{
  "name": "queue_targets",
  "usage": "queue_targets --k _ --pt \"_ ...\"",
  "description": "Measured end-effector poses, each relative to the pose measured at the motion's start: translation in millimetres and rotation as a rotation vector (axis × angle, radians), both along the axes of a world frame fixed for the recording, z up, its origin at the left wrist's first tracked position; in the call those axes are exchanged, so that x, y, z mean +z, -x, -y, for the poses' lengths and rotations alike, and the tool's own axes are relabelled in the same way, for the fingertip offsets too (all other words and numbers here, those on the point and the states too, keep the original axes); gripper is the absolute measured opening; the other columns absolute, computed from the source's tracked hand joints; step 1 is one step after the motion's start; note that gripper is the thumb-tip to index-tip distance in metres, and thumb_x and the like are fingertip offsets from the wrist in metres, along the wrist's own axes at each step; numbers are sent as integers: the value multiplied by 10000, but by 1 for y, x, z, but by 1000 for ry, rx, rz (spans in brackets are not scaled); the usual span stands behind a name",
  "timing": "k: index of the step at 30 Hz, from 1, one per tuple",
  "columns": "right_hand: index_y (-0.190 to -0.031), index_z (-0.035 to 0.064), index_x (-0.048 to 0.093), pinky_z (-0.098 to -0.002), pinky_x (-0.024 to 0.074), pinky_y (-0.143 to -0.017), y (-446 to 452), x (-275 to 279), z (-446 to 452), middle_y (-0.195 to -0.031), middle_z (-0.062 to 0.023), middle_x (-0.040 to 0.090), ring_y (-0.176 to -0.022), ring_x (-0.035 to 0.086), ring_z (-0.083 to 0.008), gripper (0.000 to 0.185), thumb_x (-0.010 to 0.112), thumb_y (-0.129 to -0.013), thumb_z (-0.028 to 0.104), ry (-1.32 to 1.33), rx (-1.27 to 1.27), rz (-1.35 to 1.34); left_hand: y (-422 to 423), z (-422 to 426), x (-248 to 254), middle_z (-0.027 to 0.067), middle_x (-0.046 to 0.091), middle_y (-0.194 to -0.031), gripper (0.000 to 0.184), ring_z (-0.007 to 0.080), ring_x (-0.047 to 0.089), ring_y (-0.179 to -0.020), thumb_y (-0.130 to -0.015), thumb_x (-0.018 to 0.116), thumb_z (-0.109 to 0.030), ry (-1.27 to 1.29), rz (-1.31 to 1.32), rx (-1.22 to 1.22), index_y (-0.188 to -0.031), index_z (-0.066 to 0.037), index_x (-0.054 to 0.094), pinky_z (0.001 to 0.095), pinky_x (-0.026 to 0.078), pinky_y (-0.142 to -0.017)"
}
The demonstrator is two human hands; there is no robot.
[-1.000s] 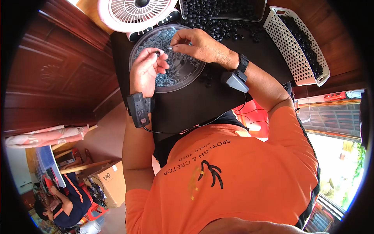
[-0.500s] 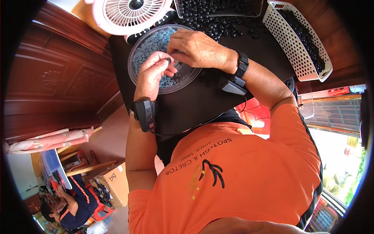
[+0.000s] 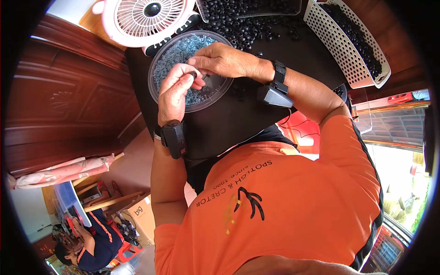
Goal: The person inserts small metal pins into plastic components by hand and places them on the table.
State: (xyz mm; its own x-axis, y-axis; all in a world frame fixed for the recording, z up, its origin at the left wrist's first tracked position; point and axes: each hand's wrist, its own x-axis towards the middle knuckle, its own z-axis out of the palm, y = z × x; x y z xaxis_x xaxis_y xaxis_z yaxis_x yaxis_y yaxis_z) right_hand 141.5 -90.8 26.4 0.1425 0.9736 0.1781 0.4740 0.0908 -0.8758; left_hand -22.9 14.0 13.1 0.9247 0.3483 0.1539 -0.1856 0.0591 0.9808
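The tabletop is still bearing loose beads near its far edge; left hand is pinching one, right hand, grip unclear

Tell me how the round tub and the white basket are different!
The round tub is circular and see-through, but the white basket is long with holes in its side. The round tub holds bluish pieces; the white basket holds black pieces. Both hold lots of little things.
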Motion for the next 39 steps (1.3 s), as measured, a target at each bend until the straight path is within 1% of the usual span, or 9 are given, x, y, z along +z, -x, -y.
queue_targets --k 3,9,12,15,21,24,28,33,39 --pt "-851 14 649 -254 397 -540 1 -3 -1 -663 21 545 -595 474 -78 389 497 -974 351 -6 26 -163 1 -1 -1 91 588 -923 235 166 558 -836 -902 511 -207 -87 -12 -6 -992 6 557 292 418 -791" --pt "-833 53 630 -225 382 -547 -1 9 6 -675 33 517 -615 469 -59 306 545 -945 325 204 39 -315 0 8 5 79 579 -910 239 151 541 -817 -897 501 -210 -251 -31 69 -989 3 560 282 412 -778" --pt "-870 41 626 -222 394 -565 -3 0 1 -697 35 533 -631 480 -61 275 568 -934 302 141 16 -231 0 1 -1 56 590 -873 223 130 553 -759 -906 511 -225 -79 -21 67 -948 -17 579 271 433 -727" --pt "-919 30 627 -218 414 -613 -5 0 1 -745 30 562 -686 500 -60 235 600 -919 263 12 35 -143 1 -10 -7 73 589 -859 213 147 561 -746 -905 495 -209 262 13 -68 -972 -17 558 274 427 -699" --pt "-990 5 631 -234 468 -803 -10 -2 -2 -889 -10 630 -873 567 -76 184 648 -893 161 -143 40 -184 -1 -18 -12 109 599 -852 212 191 577 -728 -923 490 -200 388 89 -72 -1015 -13 527 296 438 -683" --pt "-997 -4 629 -251 479 -845 -8 -2 -3 -908 -18 641 -910 584 -88 167 651 -888 121 -225 24 -204 -1 -17 -11 110 599 -845 196 192 578 -720 -929 490 -181 399 88 -55 -1021 -12 521 301 444 -677" --pt "-992 -4 632 -259 494 -822 -2 5 2 -895 -25 646 -884 596 -93 150 652 -884 98 -238 17 -93 -1 -18 -15 126 578 -890 191 214 572 -759 -933 485 -157 409 87 -91 -1060 -19 517 314 459 -687" --pt "-969 17 643 -271 511 -774 0 5 4 -857 -36 660 -829 625 -112 141 673 -867 111 -277 -32 73 -2 -11 -11 106 582 -824 194 199 569 -711 -940 474 -166 346 24 -1 -1067 -26 518 299 440 -653" --pt "-925 43 653 -316 518 -728 3 6 4 -838 -69 658 -807 652 -205 147 713 -813 118 -383 -82 300 -3 -6 -8 81 584 -776 203 165 563 -677 -946 469 -180 261 -37 73 -1059 -18 520 279 425 -633"
